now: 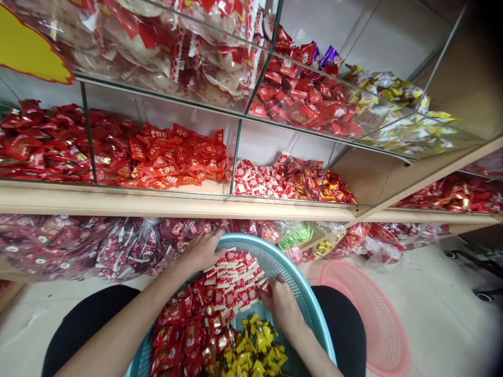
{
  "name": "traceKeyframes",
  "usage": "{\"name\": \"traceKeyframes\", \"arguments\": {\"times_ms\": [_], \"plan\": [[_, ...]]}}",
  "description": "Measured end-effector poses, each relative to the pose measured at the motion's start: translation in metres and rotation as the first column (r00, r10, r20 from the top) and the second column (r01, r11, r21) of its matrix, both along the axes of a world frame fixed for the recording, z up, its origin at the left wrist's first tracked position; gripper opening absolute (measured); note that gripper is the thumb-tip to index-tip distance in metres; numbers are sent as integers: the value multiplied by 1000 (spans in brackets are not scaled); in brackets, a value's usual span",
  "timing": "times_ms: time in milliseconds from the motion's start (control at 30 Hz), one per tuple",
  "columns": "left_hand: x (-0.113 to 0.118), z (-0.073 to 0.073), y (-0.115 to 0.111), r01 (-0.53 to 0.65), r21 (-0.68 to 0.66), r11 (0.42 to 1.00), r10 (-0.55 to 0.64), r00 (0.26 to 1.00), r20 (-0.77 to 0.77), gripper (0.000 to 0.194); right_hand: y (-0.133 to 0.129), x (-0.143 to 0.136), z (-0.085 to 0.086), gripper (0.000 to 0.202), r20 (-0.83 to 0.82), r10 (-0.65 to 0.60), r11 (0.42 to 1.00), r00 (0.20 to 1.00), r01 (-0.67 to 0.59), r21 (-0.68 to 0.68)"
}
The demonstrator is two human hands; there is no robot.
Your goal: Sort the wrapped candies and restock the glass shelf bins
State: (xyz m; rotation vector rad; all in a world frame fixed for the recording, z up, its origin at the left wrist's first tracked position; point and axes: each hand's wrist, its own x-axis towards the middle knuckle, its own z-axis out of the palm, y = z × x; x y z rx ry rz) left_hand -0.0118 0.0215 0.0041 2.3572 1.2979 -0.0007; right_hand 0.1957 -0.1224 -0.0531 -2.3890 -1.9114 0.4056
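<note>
A teal-blue plastic basket (310, 298) rests between my knees, holding wrapped candies in three groups. Red-and-white wrapped candies (236, 283) lie in rows at the far side, dark red ones with gold marks (178, 335) at the left, and yellow ones (257, 348) at the near right. My left hand (204, 252) is closed over the basket's far-left rim, its thumb inside beside the red-and-white candies. Inside the basket at the right, my right hand (281, 301) has curled fingers on a red-wrapped candy (267, 288) at the edge of the red-and-white group; its fingertips are partly hidden.
Glass-divided shelves ahead hold red candies (176, 157), red-and-white candies (261, 178) and yellow-white candies (404, 115). Large clear bags of candy (129, 248) sit under the shelf's wooden edge (176, 207). A pink plastic basket (377, 314) lies on the floor at the right.
</note>
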Motion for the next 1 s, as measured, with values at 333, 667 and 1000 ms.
{"name": "traceKeyframes", "arguments": {"times_ms": [333,667,1000], "plan": [[1,2,0,-17,-26,1000,17,1000,-2,29,11,-18,3,18,98,-49,986,994,64,-155],[1,4,-1,-27,-46,999,27,1000,0,31,4,-13,6,15,-14,-95,987,995,92,-133],[1,3,-1,-2,-12,1000,2,1000,-5,28,3,-6,13,16,-67,-86,996,994,85,-16]]}}
